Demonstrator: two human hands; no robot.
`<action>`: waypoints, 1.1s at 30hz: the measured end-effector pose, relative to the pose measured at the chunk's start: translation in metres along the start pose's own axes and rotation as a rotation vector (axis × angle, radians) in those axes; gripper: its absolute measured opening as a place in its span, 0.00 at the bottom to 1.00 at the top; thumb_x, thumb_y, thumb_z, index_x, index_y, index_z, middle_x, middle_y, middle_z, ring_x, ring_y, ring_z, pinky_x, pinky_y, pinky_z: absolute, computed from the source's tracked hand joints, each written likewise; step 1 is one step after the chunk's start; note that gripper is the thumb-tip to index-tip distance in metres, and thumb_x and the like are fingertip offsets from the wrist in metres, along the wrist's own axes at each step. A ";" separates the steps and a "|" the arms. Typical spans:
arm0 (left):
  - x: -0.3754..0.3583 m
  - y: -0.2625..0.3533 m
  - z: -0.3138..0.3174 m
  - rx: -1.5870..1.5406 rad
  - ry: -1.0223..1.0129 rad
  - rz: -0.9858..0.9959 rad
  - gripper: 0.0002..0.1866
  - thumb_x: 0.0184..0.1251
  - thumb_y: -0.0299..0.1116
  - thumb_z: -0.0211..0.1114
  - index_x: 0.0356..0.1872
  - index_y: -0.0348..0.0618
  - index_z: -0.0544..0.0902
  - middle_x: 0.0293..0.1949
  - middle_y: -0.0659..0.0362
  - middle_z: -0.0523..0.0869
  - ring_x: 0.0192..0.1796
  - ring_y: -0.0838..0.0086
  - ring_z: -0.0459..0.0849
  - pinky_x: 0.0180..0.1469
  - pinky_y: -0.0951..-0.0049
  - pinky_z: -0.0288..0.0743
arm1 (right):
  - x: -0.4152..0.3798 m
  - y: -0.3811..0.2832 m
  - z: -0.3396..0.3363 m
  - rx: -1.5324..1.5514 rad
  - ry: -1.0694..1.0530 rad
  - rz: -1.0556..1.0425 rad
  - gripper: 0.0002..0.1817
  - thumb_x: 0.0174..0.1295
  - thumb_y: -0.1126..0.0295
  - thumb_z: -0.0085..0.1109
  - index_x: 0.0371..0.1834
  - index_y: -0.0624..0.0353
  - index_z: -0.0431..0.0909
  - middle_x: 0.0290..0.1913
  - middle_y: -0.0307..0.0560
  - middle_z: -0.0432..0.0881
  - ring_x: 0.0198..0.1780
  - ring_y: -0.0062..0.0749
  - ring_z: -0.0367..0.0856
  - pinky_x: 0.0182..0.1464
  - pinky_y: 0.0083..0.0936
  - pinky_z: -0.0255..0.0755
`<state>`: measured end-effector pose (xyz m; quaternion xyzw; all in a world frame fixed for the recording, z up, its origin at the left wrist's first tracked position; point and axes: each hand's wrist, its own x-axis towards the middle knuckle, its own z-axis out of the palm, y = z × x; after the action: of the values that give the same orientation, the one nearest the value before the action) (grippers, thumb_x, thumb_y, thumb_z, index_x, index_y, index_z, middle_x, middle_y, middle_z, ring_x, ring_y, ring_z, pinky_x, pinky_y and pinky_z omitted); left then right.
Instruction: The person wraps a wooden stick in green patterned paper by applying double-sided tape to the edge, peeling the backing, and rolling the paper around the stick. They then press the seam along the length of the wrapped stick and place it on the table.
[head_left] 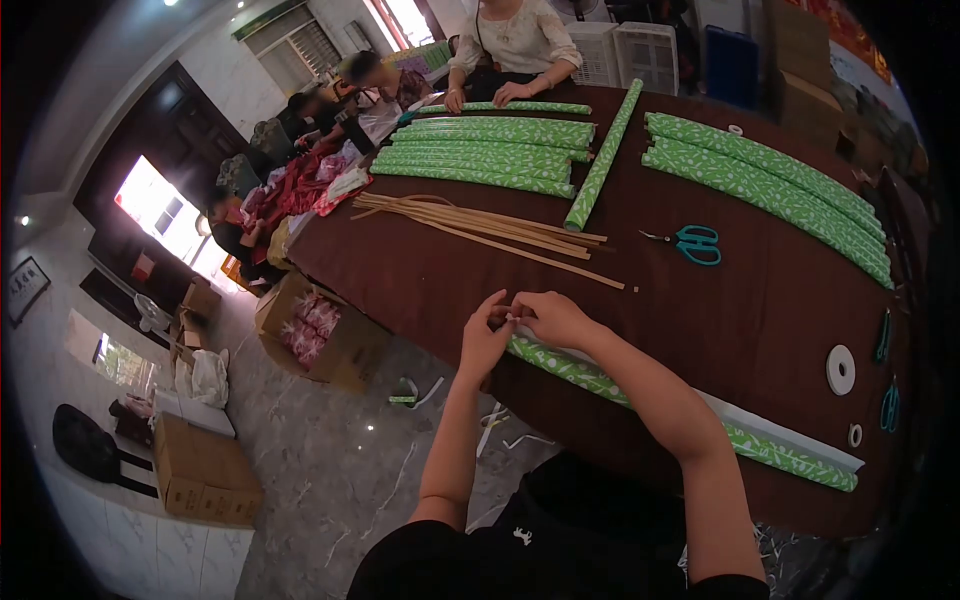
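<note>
My left hand (487, 338) and my right hand (553, 320) meet at the left end of a green roll of paper (785, 453) with a white leaf pattern. Their fingers are closed in a pinch around a small pale bit at that end, which looks like the paper's corner; the fingers partly hide it. The roll lies along the table's near edge, under my right forearm. Its white underside shows as a loose flap on the upper side. Beyond my hands lie long thin tan strips (500, 228) and teal-handled scissors (697, 245) with the blades apart.
Green rolls (480, 155) lie in rows on the dark brown table (420, 290), with one roll (604, 155) set crosswise. At the right are a white tape roll (840, 371) and more scissors (889, 405). A person (513, 50) stands opposite. A cardboard box (325, 330) stands beside the table.
</note>
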<state>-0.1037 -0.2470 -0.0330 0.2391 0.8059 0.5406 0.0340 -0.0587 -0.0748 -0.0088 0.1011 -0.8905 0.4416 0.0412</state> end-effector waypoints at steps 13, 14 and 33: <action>0.005 0.006 -0.010 -0.104 -0.022 -0.241 0.26 0.57 0.19 0.62 0.60 0.35 0.77 0.39 0.57 0.88 0.41 0.80 0.83 0.45 0.78 0.74 | -0.001 -0.004 0.008 -0.077 0.010 0.061 0.07 0.62 0.70 0.57 0.41 0.57 0.80 0.41 0.50 0.86 0.45 0.47 0.84 0.47 0.39 0.76; 0.005 0.008 -0.011 -0.110 -0.023 -0.255 0.26 0.57 0.19 0.62 0.60 0.35 0.77 0.39 0.57 0.88 0.41 0.80 0.83 0.45 0.78 0.74 | -0.001 -0.004 0.008 -0.086 0.041 0.028 0.07 0.62 0.69 0.57 0.40 0.56 0.81 0.41 0.49 0.86 0.46 0.46 0.84 0.47 0.39 0.76; 0.006 0.016 -0.021 -0.395 -0.054 -0.444 0.30 0.56 0.16 0.63 0.63 0.46 0.75 0.37 0.61 0.86 0.22 0.91 0.72 0.17 0.88 0.54 | 0.001 0.003 0.024 -0.649 0.329 -0.389 0.04 0.51 0.67 0.64 0.24 0.52 0.83 0.31 0.37 0.79 0.42 0.32 0.76 0.48 0.34 0.65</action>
<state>-0.1099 -0.2572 -0.0086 0.0600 0.7166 0.6596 0.2187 -0.0601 -0.0925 -0.0252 0.1775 -0.9294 0.1320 0.2953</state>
